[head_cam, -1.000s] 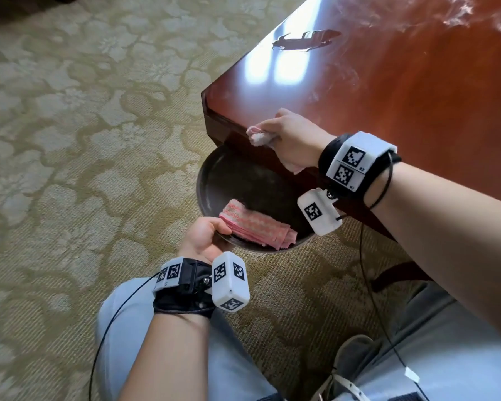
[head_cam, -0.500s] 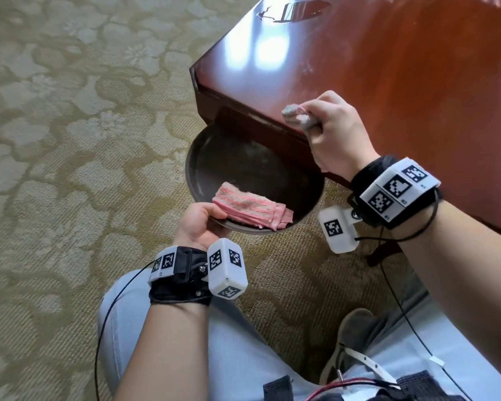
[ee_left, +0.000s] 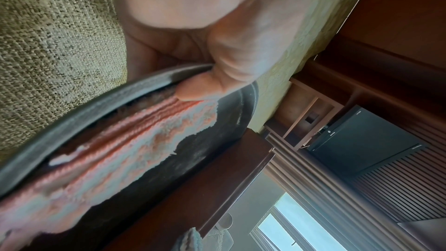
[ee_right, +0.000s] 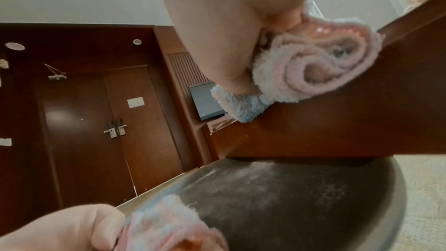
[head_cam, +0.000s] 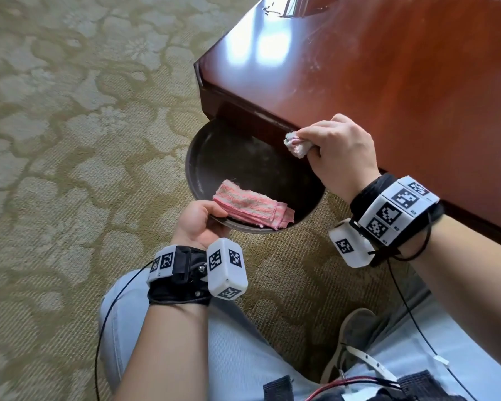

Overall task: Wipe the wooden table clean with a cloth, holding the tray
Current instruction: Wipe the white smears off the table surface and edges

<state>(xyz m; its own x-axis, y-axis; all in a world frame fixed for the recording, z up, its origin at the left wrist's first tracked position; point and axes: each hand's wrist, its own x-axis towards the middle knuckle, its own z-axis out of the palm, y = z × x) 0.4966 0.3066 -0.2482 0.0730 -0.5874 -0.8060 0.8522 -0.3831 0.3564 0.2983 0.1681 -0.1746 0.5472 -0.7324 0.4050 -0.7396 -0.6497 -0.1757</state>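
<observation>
At the near edge of the glossy reddish-brown wooden table (head_cam: 388,68), my right hand (head_cam: 339,151) has its fingers curled tight round a bunched white-and-pink fluffy cloth (head_cam: 297,144), and the wad sits against the table's rim; from the right wrist view the cloth (ee_right: 313,72) shows as a rolled bundle pressed to the wood, with a pale blue tail hanging below. Just under that edge I hold a round dark metal tray (head_cam: 243,157), part of it tucked beneath the tabletop. My left hand (head_cam: 200,224) grips its near rim, thumb on top and pressing the corner of a folded pink striped towel (head_cam: 252,206) that lies inside the tray on its near side; the other fingers are under the rim and I cannot tell how they lie. Pale dusty smears show on the tray's floor. Below everything lies a patterned olive and beige carpet (head_cam: 70,140), and my knees in light blue jeans (head_cam: 243,357) fill the bottom of the head view.
</observation>
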